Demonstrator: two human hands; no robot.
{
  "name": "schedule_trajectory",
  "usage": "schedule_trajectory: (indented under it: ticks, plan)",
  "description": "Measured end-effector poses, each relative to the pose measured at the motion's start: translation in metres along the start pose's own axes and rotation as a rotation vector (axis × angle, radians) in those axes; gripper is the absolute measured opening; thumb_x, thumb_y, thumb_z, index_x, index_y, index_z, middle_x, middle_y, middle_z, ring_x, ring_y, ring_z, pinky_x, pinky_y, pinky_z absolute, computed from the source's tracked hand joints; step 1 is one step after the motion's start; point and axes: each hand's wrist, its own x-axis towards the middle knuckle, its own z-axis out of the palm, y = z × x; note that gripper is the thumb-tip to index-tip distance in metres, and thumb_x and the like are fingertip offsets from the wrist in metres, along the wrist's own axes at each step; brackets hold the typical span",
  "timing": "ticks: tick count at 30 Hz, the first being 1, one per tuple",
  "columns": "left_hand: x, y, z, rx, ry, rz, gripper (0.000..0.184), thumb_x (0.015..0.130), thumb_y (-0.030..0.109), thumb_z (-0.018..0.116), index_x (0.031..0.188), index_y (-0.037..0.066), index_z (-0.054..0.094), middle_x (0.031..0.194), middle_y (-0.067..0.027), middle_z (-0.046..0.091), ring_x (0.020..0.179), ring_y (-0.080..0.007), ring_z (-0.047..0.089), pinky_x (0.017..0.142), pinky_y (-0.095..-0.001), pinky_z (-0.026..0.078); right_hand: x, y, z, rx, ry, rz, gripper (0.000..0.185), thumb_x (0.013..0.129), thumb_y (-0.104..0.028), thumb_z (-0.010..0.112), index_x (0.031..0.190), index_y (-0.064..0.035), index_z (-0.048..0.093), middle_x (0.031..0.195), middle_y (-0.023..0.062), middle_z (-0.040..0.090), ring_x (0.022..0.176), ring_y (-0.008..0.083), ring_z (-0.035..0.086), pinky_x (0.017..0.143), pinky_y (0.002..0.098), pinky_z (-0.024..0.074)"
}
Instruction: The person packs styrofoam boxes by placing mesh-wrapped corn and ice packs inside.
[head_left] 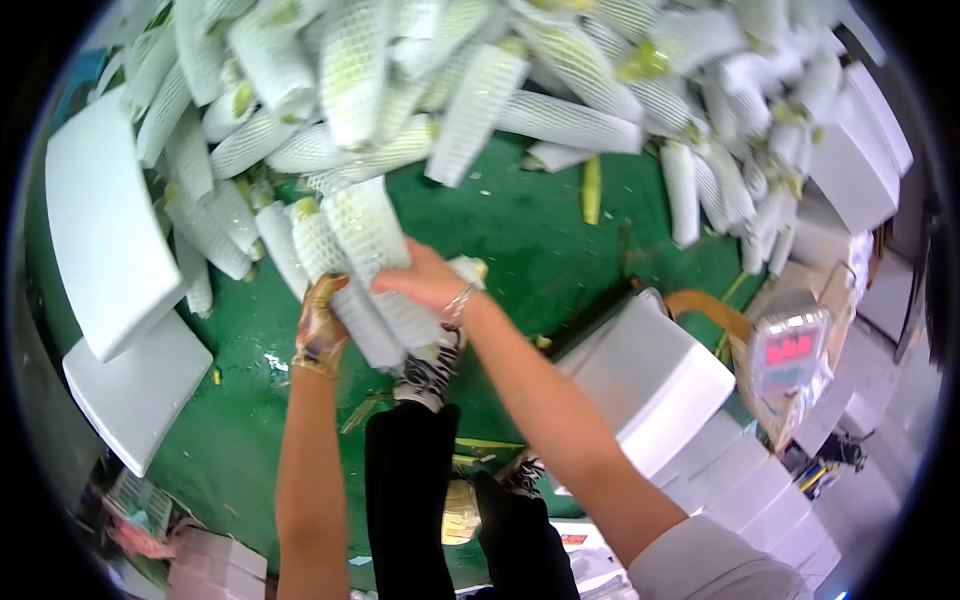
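Note:
My left hand (323,325), in a patterned, stained glove, is closed around a long pale-green vegetable in white foam netting (318,238). Close beside it, my right hand (428,280), bare with a bracelet at the wrist, grips a second netted vegetable (365,225). The two lie side by side, slanting from upper left towards my shoe (428,375). Some of my left fingers are hidden under the netting. Just beyond my hands lies a big heap of similar netted vegetables (480,110), their kind unclear through the sleeves.
White foam boxes or lids stand at the left (105,220) and a white foam box (650,385) at the right. A scale with a red display (790,345) sits on the right side. Leaf scraps (592,190) litter the wet green floor (540,250).

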Motion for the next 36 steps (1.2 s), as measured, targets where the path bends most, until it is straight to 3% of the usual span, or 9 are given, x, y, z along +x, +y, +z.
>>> schedule_trajectory:
  ticks: [6,10,17,20,21,25,30,34,36]
  plan:
    - [0.019,-0.021,0.004,0.294,0.069,-0.095,0.052,0.075,0.032,0.065,0.116,0.005,0.051,0.107,-0.0147,0.06,0.094,-0.0309,0.058,0.087,-0.0451,0.047,-0.04,0.045,-0.035,-0.069,0.319,0.069,0.069,0.056,-0.033,0.074,0.109,0.0049,0.052,0.107,0.0238,0.06,0.099,0.0334,0.059,0.086,0.0358,0.0468]
    - [0.036,-0.01,0.013,0.428,-0.003,-0.073,0.049,0.075,0.035,0.063,0.111,0.004,0.054,0.103,-0.0144,0.061,0.091,-0.0307,0.058,0.084,-0.0449,0.047,-0.019,0.046,-0.04,0.079,0.175,-0.01,0.069,0.061,-0.031,0.073,0.114,0.0063,0.051,0.109,0.0206,0.06,0.1,0.0277,0.059,0.086,0.0341,0.0464]
    - [-0.103,-0.008,-0.023,0.604,-0.117,0.084,0.048,0.082,0.042,0.053,0.115,0.008,0.052,0.106,-0.0142,0.06,0.094,-0.03,0.061,0.083,-0.0466,0.052,-0.172,0.055,-0.026,0.141,0.319,-0.188,0.073,0.07,-0.032,0.071,0.128,0.002,0.042,0.114,0.0215,0.058,0.104,0.0316,0.057,0.09,0.0368,0.0435]
    - [-0.234,-0.073,0.065,0.667,-0.353,-0.213,0.068,0.066,0.026,0.057,0.127,-0.001,0.042,0.122,-0.0199,0.053,0.109,-0.0322,0.056,0.091,-0.0471,0.049,-0.347,0.034,-0.033,0.369,0.484,-0.106,0.074,0.074,-0.008,0.068,0.138,-0.0002,0.032,0.12,0.0134,0.056,0.113,0.0235,0.053,0.099,0.0359,0.0396]
    - [-0.265,-0.098,0.08,0.773,-0.347,-0.286,0.078,0.06,0.021,0.052,0.132,-0.003,0.038,0.126,-0.0194,0.05,0.112,-0.0319,0.053,0.096,-0.0449,0.047,-0.396,0.031,-0.038,0.456,0.537,0.045,0.067,0.075,-0.015,0.07,0.131,0.0004,0.037,0.121,0.0158,0.053,0.112,0.0229,0.052,0.095,0.0374,0.0418]
    - [-0.287,-0.233,0.09,0.834,-0.839,-0.166,0.069,0.077,0.035,0.066,0.13,-0.002,0.042,0.117,-0.0161,0.056,0.101,-0.0235,0.06,0.087,-0.0358,0.051,-0.492,0.058,-0.096,0.469,0.887,0.094,0.055,0.074,-0.013,0.068,0.122,0.002,0.045,0.105,0.01,0.06,0.095,0.0173,0.057,0.084,0.032,0.0468]
    - [-0.251,-0.339,0.216,1.041,-0.615,-0.261,0.041,0.091,0.023,0.054,0.124,0.0,0.049,0.112,-0.0107,0.06,0.101,-0.021,0.059,0.089,-0.0346,0.05,-0.453,0.136,-0.207,0.299,0.944,0.007,0.048,0.076,-0.015,0.065,0.118,0.0016,0.048,0.103,0.0096,0.06,0.09,0.0183,0.057,0.081,0.0328,0.0469]
    - [-0.195,-0.377,0.216,0.705,-0.656,-0.069,0.05,0.084,0.017,0.061,0.127,0.0,0.044,0.111,-0.0132,0.059,0.101,-0.0228,0.058,0.087,-0.0341,0.049,-0.433,0.159,-0.233,-0.433,1.152,0.04,0.06,0.079,-0.027,0.064,0.125,0.0056,0.042,0.111,0.0201,0.055,0.098,0.0287,0.056,0.085,0.0362,0.0451]
    - [-0.193,-0.384,0.22,1.309,-0.473,0.803,0.058,0.081,0.016,0.064,0.131,-0.002,0.04,0.114,-0.0158,0.057,0.104,-0.0254,0.056,0.087,-0.0347,0.046,-0.463,0.12,-0.198,-0.743,1.222,-0.186,0.072,0.076,-0.01,0.062,0.138,0.0023,0.028,0.134,0.0217,0.037,0.116,0.0329,0.046,0.099,0.0384,0.0375]
